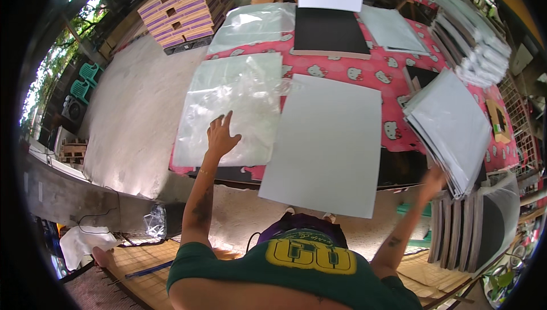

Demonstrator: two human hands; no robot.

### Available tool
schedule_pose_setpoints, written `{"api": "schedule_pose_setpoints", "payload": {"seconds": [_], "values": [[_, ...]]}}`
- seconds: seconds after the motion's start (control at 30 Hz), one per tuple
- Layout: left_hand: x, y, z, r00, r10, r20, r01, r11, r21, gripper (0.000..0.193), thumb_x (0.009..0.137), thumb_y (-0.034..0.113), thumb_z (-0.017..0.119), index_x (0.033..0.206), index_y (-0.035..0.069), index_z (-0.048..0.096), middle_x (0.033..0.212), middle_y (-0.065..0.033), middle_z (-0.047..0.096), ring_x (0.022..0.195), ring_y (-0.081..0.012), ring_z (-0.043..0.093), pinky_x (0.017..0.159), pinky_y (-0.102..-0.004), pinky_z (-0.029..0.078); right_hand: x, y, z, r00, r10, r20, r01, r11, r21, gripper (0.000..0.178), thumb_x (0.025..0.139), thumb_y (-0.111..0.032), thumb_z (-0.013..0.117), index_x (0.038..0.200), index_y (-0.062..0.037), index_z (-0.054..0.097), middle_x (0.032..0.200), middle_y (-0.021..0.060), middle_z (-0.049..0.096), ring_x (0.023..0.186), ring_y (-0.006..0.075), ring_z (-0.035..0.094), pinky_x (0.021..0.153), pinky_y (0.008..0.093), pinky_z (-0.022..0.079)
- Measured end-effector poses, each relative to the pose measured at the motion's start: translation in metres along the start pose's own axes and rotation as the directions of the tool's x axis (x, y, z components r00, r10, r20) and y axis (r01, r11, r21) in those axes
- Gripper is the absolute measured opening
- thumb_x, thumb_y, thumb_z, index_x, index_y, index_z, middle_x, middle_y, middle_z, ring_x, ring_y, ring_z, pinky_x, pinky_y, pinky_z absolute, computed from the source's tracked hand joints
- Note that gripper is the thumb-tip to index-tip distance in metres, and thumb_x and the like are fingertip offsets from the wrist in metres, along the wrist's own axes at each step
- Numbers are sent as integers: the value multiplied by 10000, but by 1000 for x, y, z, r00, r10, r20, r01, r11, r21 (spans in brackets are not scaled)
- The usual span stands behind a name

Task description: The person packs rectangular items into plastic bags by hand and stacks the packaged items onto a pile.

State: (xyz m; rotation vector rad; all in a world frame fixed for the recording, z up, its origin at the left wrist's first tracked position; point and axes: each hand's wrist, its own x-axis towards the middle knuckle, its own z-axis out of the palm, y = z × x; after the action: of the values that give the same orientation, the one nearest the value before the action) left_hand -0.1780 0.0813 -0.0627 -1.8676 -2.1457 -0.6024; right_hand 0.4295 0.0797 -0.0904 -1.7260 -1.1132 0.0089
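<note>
Nearest in my head view is the wearer's green shirt [228, 273]. Ahead of it, I see the left hand [222, 135] with fingers spread wide over clear plastic sheets [236, 91]; whether it touches them I cannot tell. Right of that hand, a large pale sheet [327, 145] overhangs the table's near edge. The right hand [434, 182], blurred, is at the lower edge of a fanned white stack [450, 128]; I cannot tell if its fingers close on it. Wrapped dark boards [473, 233] stand just below that hand.
</note>
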Motion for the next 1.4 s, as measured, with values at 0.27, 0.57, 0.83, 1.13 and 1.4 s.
{"api": "schedule_pose_setpoints", "payload": {"seconds": [0.27, 0.57, 0.83, 1.13, 1.4], "values": [[-5, 66, -30, 986, 50, 157, 69, 737, -672, 174, 844, 150, 626, 817, 5, 533, 609, -206, 561, 569, -381, 557, 520, -406, 424, -230, -244, 196, 137, -266, 954, -954, 224, 200, 526, 893, -385, 588, 1263, -32, 465, 1164, 103, 553, 1076, 191, 524, 897, 386, 448], [2, 52, -28, 965, -125, 231, 262, 461, -848, 451, 925, 352, 561, 616, 36, 469, 531, -6, 406, 455, -70, 380, 426, -253, 350, -176, -238, 130, 582, 125, 804, -750, 465, 470, 317, 858, -338, 664, 930, -41, 582, 669, 2, 533, 630, 93, 547, 570, 258, 478], [47, 127, -46, 860, 325, 393, 334, 224, -915, 257, 904, 288, 599, 876, 37, 554, 740, -60, 583, 570, -103, 535, 541, -245, 446, -168, -216, 89, 645, -23, 763, -667, 469, 578, 360, 912, -387, 562, 1077, -68, 593, 837, 21, 622, 754, 101, 582, 686, 290, 489], [-71, 197, -27, 910, 410, 68, -169, 513, -842, 518, 772, 154, 694, 1239, 62, 491, 1083, -182, 576, 954, -368, 565, 777, -403, 463, -184, -222, 47, 563, -35, 826, -812, 160, 561, 283, 933, -332, 537, 1056, -83, 591, 950, 21, 629, 845, 131, 593, 779, 346, 503], [-90, 195, -68, 684, 723, -98, -527, 398, -751, 452, 790, 126, 676, 1214, 43, 545, 1235, -152, 529, 1081, -333, 533, 880, -407, 444, -188, -198, 24, 528, 130, 839, -827, 305, 473, 220, 919, -270, 577, 1029, -80, 579, 933, 1, 610, 842, 102, 568, 737, 278, 460]]}}
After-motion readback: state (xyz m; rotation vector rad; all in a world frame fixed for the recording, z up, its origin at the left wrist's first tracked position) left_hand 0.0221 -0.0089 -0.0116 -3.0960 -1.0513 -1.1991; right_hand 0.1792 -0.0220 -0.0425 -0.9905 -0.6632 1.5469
